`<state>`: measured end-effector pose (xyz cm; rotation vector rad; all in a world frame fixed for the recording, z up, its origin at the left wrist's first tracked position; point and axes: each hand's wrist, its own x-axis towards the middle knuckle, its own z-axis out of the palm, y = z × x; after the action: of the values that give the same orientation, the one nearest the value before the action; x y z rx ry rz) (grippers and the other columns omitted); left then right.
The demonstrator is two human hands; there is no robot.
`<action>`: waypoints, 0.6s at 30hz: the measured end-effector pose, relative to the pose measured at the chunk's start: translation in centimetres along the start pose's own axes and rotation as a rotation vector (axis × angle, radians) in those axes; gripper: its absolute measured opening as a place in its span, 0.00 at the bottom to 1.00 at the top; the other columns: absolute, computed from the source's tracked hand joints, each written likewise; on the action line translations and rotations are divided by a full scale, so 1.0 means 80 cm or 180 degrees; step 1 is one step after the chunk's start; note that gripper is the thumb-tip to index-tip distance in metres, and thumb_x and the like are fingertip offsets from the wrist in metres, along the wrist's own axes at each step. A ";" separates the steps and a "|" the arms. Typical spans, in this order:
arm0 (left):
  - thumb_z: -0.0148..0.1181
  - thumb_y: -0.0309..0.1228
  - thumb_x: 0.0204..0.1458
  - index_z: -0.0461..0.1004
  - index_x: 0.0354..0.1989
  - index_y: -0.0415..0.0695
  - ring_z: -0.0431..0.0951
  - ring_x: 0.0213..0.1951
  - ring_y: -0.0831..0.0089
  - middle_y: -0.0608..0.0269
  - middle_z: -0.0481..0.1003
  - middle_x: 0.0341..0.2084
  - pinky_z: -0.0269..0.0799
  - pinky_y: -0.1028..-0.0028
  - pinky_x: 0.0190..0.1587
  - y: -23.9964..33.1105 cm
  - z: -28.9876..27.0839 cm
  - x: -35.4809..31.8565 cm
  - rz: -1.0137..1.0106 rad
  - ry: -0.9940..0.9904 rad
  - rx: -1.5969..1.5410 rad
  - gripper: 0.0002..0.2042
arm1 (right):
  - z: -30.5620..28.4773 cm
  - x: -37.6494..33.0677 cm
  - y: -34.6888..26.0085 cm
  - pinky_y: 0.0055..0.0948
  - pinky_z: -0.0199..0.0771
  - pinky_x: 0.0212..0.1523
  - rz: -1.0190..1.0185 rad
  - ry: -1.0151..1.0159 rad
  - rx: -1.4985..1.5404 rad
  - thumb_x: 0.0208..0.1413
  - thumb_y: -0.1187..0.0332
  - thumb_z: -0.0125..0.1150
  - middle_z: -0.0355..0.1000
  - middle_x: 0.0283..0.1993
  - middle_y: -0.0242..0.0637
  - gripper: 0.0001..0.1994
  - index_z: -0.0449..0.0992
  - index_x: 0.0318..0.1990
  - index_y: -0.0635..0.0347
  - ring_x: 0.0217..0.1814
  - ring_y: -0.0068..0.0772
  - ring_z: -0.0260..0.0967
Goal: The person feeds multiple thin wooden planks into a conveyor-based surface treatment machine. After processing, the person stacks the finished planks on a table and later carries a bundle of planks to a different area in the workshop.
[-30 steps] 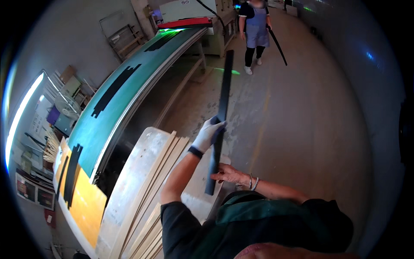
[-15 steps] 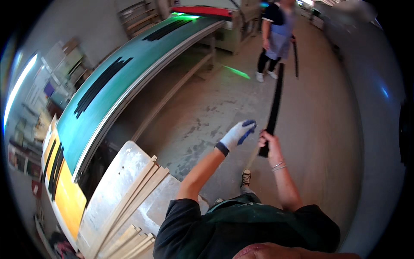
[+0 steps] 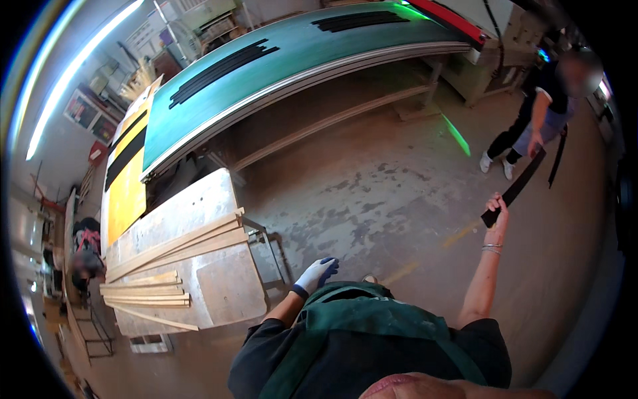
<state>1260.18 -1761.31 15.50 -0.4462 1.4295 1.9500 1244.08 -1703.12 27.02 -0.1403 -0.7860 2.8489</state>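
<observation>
My bare right hand (image 3: 495,207), a bangle at its wrist, is closed round the near end of a long flat black strip (image 3: 524,179). The strip slants up and away to the right, and its far end meets a co-worker's hand (image 3: 535,142); whether those fingers grip it is too small to tell. My left hand (image 3: 318,274), in a white and blue glove, hangs low in front of my body with its fingers loosely stretched and nothing in them. A metal-topped table (image 3: 229,286) stands to its left, apart from it.
Bare wooden strips (image 3: 179,249) lie across that table. Behind it a green conveyor belt (image 3: 292,50) carries several black strips (image 3: 222,70) toward a red-edged machine (image 3: 452,20). More black strips rest on a yellow board (image 3: 126,199). The co-worker (image 3: 555,106) stands at far right.
My view has turned left. My right hand has reached out to the right with the black strip, and the co-worker's hand now meets its far end. My left hand has dropped toward my body.
</observation>
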 end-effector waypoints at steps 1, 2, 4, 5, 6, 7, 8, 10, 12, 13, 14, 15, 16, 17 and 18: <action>0.53 0.42 0.62 0.70 0.57 0.36 0.75 0.44 0.70 0.56 0.76 0.44 0.70 0.74 0.48 -0.007 -0.002 -0.003 -0.0053 0.0143 -0.0114 0.22 | -0.001 0.018 -0.008 0.18 0.63 0.29 0.0024 -0.0016 -0.0014 0.63 0.74 0.53 0.65 0.35 0.31 0.05 0.67 0.43 0.66 0.28 0.18 0.59; 0.53 0.42 0.62 0.70 0.57 0.36 0.75 0.44 0.70 0.56 0.76 0.44 0.70 0.73 0.48 -0.007 0.002 -0.002 -0.0088 0.0259 -0.0184 0.22 | -0.006 0.037 -0.016 0.18 0.63 0.29 0.0030 -0.0036 -0.0033 0.63 0.74 0.53 0.65 0.35 0.31 0.05 0.67 0.42 0.66 0.28 0.19 0.59; 0.53 0.41 0.62 0.70 0.57 0.36 0.75 0.44 0.70 0.57 0.76 0.44 0.70 0.73 0.48 -0.006 0.005 -0.002 -0.0141 0.0481 -0.0314 0.22 | -0.021 0.076 -0.029 0.19 0.62 0.29 0.0002 -0.0048 0.0067 0.64 0.74 0.52 0.65 0.34 0.32 0.05 0.68 0.43 0.67 0.28 0.19 0.58; 0.53 0.42 0.62 0.71 0.56 0.37 0.75 0.44 0.71 0.58 0.76 0.44 0.70 0.74 0.47 -0.002 0.006 0.003 -0.0100 0.0488 -0.0173 0.22 | -0.038 0.090 -0.042 0.20 0.63 0.30 -0.0098 -0.0172 0.0126 0.64 0.74 0.52 0.64 0.34 0.32 0.06 0.68 0.43 0.68 0.29 0.19 0.58; 0.53 0.43 0.62 0.71 0.56 0.38 0.75 0.44 0.72 0.60 0.76 0.43 0.70 0.75 0.45 0.004 0.006 0.010 -0.0055 0.0483 -0.0027 0.22 | -0.056 0.104 -0.058 0.21 0.64 0.30 -0.0212 -0.0298 0.0181 0.65 0.73 0.51 0.63 0.33 0.32 0.06 0.68 0.44 0.68 0.29 0.20 0.58; 0.52 0.44 0.63 0.72 0.56 0.40 0.75 0.43 0.74 0.62 0.77 0.43 0.69 0.76 0.44 0.007 0.004 0.018 -0.0003 0.0494 0.0107 0.21 | -0.067 0.116 -0.071 0.22 0.67 0.34 -0.0332 -0.0394 0.0080 0.65 0.71 0.51 0.66 0.37 0.36 0.09 0.67 0.46 0.69 0.33 0.23 0.61; 0.52 0.44 0.63 0.72 0.55 0.41 0.74 0.43 0.75 0.63 0.77 0.42 0.69 0.78 0.42 0.011 0.002 0.026 0.0050 0.0508 0.0242 0.21 | -0.069 0.126 -0.081 0.24 0.71 0.38 -0.0452 -0.0493 -0.0018 0.66 0.68 0.51 0.68 0.41 0.40 0.12 0.67 0.49 0.71 0.36 0.27 0.65; 0.52 0.44 0.62 0.74 0.50 0.40 0.73 0.37 0.77 0.67 0.76 0.38 0.68 0.79 0.38 0.017 -0.004 0.048 0.0064 0.0549 0.0454 0.19 | -0.045 0.149 -0.092 0.30 0.73 0.46 -0.0435 -0.0206 0.0114 0.67 0.59 0.49 0.68 0.51 0.48 0.21 0.65 0.55 0.72 0.46 0.34 0.68; 0.52 0.44 0.62 0.75 0.47 0.39 0.73 0.34 0.78 0.69 0.76 0.34 0.67 0.78 0.37 0.014 -0.022 0.082 0.0090 0.0477 0.0759 0.19 | -0.004 0.164 -0.090 0.35 0.73 0.54 -0.0437 0.0117 0.0065 0.67 0.51 0.46 0.65 0.59 0.52 0.29 0.62 0.60 0.72 0.54 0.39 0.68; 0.53 0.42 0.62 0.76 0.43 0.39 0.71 0.31 0.78 0.69 0.74 0.30 0.67 0.76 0.35 0.026 -0.019 0.092 0.0098 0.0591 0.0826 0.16 | 0.028 0.156 -0.071 0.37 0.71 0.57 -0.0462 0.0318 -0.0071 0.66 0.47 0.44 0.63 0.63 0.53 0.32 0.60 0.62 0.71 0.58 0.41 0.67; 0.53 0.41 0.61 0.75 0.43 0.39 0.71 0.30 0.77 0.68 0.74 0.29 0.67 0.75 0.35 0.040 -0.022 0.102 0.0122 0.0520 0.1118 0.16 | 0.047 0.151 -0.059 0.40 0.69 0.61 -0.0525 0.0519 -0.0225 0.66 0.43 0.42 0.60 0.67 0.53 0.36 0.58 0.65 0.71 0.62 0.43 0.66; 0.53 0.40 0.61 0.75 0.43 0.39 0.71 0.30 0.75 0.66 0.74 0.28 0.67 0.74 0.35 0.062 -0.020 0.119 0.0189 0.0420 0.1416 0.15 | 0.040 0.151 -0.058 0.39 0.67 0.62 -0.0580 0.0575 -0.0317 0.65 0.41 0.42 0.61 0.67 0.51 0.37 0.58 0.66 0.68 0.63 0.42 0.65; 0.53 0.39 0.61 0.75 0.43 0.39 0.71 0.30 0.74 0.64 0.73 0.27 0.68 0.73 0.34 0.081 -0.021 0.134 0.0264 0.0362 0.1691 0.14 | 0.028 0.151 -0.048 0.39 0.65 0.64 -0.0601 0.0605 -0.0404 0.64 0.38 0.41 0.62 0.67 0.48 0.38 0.58 0.67 0.65 0.64 0.40 0.65; 0.52 0.38 0.60 0.75 0.42 0.40 0.73 0.30 0.67 0.57 0.74 0.27 0.69 0.69 0.35 0.088 -0.031 0.153 0.0660 0.0425 0.2123 0.13 | 0.000 0.150 -0.034 0.38 0.66 0.63 -0.0392 0.0351 -0.0496 0.64 0.39 0.42 0.63 0.66 0.46 0.37 0.59 0.66 0.64 0.63 0.38 0.65; 0.51 0.38 0.60 0.75 0.41 0.40 0.73 0.30 0.65 0.55 0.74 0.28 0.69 0.67 0.36 0.085 -0.043 0.172 0.1039 0.0571 0.2356 0.14 | -0.033 0.151 -0.013 0.37 0.67 0.61 -0.0156 0.0114 -0.0601 0.64 0.40 0.43 0.65 0.64 0.44 0.35 0.61 0.66 0.62 0.62 0.37 0.66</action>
<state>1245.27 -1761.42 10.55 -0.0400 2.3082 1.4669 1232.80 -1698.50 24.82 -0.1942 -1.0351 2.7146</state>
